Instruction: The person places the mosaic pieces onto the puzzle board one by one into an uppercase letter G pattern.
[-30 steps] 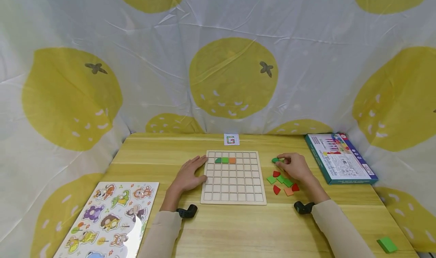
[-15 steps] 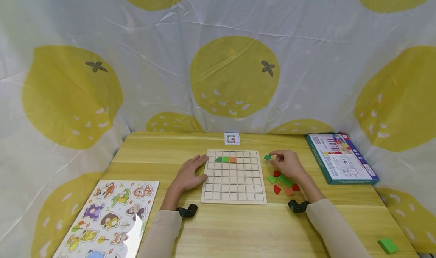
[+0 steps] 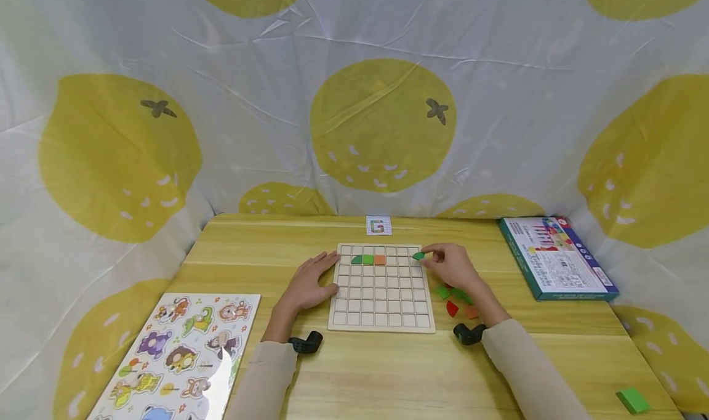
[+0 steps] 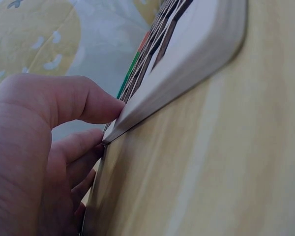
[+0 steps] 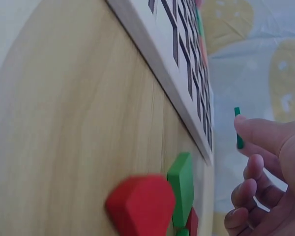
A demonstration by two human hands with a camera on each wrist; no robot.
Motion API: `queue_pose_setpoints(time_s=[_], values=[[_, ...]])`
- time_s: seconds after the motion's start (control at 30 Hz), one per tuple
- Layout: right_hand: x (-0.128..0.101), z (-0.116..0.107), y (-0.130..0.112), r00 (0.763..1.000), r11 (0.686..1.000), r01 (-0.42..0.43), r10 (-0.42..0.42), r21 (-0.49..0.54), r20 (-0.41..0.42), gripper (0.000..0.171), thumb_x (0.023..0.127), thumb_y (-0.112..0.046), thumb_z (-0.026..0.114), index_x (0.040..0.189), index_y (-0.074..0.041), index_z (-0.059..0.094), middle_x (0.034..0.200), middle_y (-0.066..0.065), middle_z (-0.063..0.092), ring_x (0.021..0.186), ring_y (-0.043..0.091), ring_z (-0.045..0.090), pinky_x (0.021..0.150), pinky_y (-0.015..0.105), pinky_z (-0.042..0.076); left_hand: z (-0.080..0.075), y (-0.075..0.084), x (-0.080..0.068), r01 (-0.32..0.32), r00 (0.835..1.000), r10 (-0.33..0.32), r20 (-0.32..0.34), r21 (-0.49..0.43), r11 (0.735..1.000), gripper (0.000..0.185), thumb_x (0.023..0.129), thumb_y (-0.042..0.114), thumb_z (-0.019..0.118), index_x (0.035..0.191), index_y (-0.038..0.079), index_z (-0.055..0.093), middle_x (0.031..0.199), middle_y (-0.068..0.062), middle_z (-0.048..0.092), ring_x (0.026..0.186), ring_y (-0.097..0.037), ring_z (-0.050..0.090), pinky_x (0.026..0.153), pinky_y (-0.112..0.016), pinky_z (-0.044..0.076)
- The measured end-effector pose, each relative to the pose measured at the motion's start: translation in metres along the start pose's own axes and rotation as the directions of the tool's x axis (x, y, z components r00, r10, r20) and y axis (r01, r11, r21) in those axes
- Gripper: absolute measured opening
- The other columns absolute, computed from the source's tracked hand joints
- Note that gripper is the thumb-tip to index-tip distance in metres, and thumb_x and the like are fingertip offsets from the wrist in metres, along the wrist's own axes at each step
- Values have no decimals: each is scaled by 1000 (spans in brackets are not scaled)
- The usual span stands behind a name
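Note:
A wooden grid board [image 3: 382, 297] lies on the table with a dark green quarter-round tile [image 3: 357, 260], a light green square tile [image 3: 368, 260] and an orange square tile [image 3: 380, 260] in one row near its far side. At the board's left edge rests my left hand [image 3: 306, 286], fingers extended; in the left wrist view the thumb [image 4: 101, 105] touches the rim. My right hand [image 3: 455, 266] pinches a dark green quarter-round tile [image 3: 418, 256] between thumb and finger, above the board's far right corner. The right wrist view shows that tile [image 5: 240, 140] edge-on.
Loose red, green and orange tiles [image 3: 452, 308] lie right of the board, partly behind the right forearm. A small pattern card [image 3: 379, 225] sits beyond it. A boxed game [image 3: 558, 258] is at right, an animal puzzle [image 3: 183, 358] at left, a green block [image 3: 632, 401] near the right front.
My right hand has carried the dark green tile leftward from above the loose pieces to over the board's right edge. The left hand has stayed at the board's left side.

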State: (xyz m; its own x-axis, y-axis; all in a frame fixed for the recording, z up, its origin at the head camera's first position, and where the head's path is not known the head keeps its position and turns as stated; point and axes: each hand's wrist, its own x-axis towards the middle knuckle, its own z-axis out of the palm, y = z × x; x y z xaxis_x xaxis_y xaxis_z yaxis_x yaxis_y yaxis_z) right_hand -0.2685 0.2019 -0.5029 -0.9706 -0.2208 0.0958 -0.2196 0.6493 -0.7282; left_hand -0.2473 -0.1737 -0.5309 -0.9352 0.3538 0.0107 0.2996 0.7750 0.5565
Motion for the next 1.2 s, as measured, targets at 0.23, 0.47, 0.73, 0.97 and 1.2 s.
queue_pose_setpoints(time_s=[0.23,0.47,0.73,0.97,1.2], values=[[10,15,-5,1000,1000,1,-1,16,20,28,92,-20,77,115,-3,77,73,2,58,61,15,46,56,25,38,-1,1,0,-1,1000,1,5,2,1000,76,89,35,61,161,21,39,168,2,35,160,-26,22,130,-53,15],[17,30,-11,997,997,-62,59,53,51,30,93,-23,77,116,-5,76,75,4,58,60,16,45,56,26,39,-1,2,1,-6,1000,6,0,2,1000,76,89,34,61,160,19,40,168,1,36,159,-27,23,130,-53,15],[24,41,-16,993,994,-104,103,18,51,25,89,-29,81,105,-9,76,75,4,58,62,17,46,57,29,40,-1,1,0,-9,1000,9,4,8,1000,76,90,35,61,161,18,39,168,0,35,160,-27,22,130,-54,15],[27,44,-20,990,992,-125,126,-17,65,26,85,-32,84,100,-12,76,76,2,56,65,18,47,59,29,38,-1,1,0,-5,1000,5,2,4,1000,76,89,35,61,161,20,39,168,0,36,159,-27,23,130,-54,16],[27,43,-22,991,997,-81,78,19,110,33,90,-24,80,119,-8,76,76,4,58,62,17,46,58,29,38,-2,3,-1,-11,1000,10,-10,-4,1000,76,88,33,62,160,18,41,167,-1,37,159,-28,25,129,-54,18]])
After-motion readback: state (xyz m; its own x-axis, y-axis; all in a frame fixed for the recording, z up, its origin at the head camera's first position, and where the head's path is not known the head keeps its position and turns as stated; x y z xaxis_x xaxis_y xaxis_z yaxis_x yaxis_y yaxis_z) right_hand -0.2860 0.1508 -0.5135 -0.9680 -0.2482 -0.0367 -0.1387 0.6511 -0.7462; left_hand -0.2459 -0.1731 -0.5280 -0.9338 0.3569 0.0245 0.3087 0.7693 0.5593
